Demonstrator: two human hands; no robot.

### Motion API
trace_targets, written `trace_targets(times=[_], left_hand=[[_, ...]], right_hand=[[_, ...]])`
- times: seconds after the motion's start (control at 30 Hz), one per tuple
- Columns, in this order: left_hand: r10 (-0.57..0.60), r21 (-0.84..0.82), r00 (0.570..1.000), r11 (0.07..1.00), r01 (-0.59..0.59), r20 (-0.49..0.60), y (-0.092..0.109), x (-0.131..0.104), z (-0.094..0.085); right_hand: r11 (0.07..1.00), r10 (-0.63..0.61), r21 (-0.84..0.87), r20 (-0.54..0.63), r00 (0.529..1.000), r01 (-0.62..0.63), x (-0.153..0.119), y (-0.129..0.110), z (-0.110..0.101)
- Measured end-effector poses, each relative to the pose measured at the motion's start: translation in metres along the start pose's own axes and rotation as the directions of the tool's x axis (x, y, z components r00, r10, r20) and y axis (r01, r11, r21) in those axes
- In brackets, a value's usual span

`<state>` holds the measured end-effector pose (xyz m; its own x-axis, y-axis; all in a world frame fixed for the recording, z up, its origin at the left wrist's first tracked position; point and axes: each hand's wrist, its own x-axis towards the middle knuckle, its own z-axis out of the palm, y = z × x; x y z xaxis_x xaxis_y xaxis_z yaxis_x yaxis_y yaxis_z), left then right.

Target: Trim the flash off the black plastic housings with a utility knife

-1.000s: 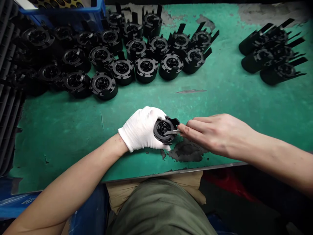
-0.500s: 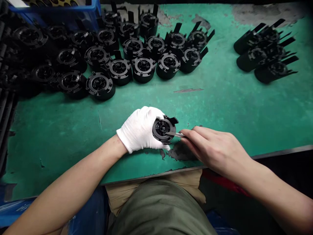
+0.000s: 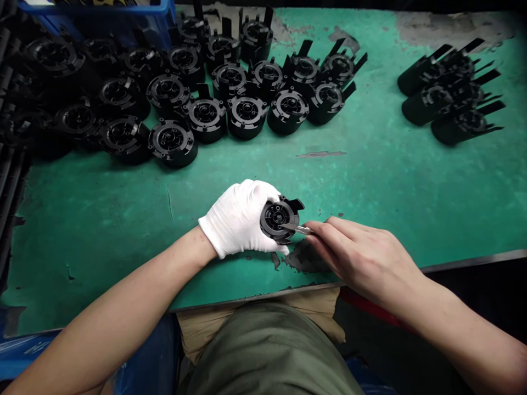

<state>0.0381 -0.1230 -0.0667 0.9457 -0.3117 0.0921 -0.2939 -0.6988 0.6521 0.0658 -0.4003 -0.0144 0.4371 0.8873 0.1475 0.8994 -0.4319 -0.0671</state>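
My left hand (image 3: 242, 219), in a white glove, is wrapped round a round black plastic housing (image 3: 275, 216) near the table's front edge. The housing's ribbed end face points up, and a tab sticks out at its upper right. Bare and pinched closed, my right hand (image 3: 358, 247) grips a thin metal craft knife (image 3: 298, 228). The knife's pointed blade reaches over the lower right of the housing's face, its tip at or very near the ribs. Fingers cover most of the knife's handle.
Many similar black housings (image 3: 247, 116) stand in rows at the back left, beside a blue crate (image 3: 164, 22). Several more housings (image 3: 457, 129) sit in a cluster at the far right. The worn green tabletop (image 3: 123, 203) has its front edge close to my lap.
The whole view has shifted slightly. The left hand still holds the housing, and the knife blade stays over nearly the same spot on its face.
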Motion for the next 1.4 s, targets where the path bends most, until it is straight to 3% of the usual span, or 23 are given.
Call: trace_targets(times=[0.17,0.47,0.7,1.1,1.4], left_hand=[[0.0,0.0,1.0,1.0,0.0,0.0,0.0,0.0,0.0],[-0.014,0.009,1.0,1.0,0.014,0.008,0.004,0.0,-0.002],[-0.022,-0.01,0.999,1.0,0.022,0.03,0.0,0.0,0.001],[-0.006,-0.045,1.0,0.999,0.008,0.027,-0.002,0.0,-0.001],[-0.018,-0.034,1.0,0.999,0.018,0.01,-0.001,-0.002,0.0]], right_hand=[[1.0,0.017,-0.026,0.018,1.0,-0.016,0.001,-0.004,-0.004],[0.988,0.132,-0.083,-0.008,0.991,-0.132,-0.003,-0.032,-0.005],[0.994,0.107,-0.017,-0.017,0.994,-0.107,-0.005,-0.02,-0.001],[0.992,-0.115,-0.047,0.065,0.991,0.118,0.022,0.019,-0.01],[0.935,-0.355,0.052,0.198,0.914,0.352,0.041,0.053,-0.015]])
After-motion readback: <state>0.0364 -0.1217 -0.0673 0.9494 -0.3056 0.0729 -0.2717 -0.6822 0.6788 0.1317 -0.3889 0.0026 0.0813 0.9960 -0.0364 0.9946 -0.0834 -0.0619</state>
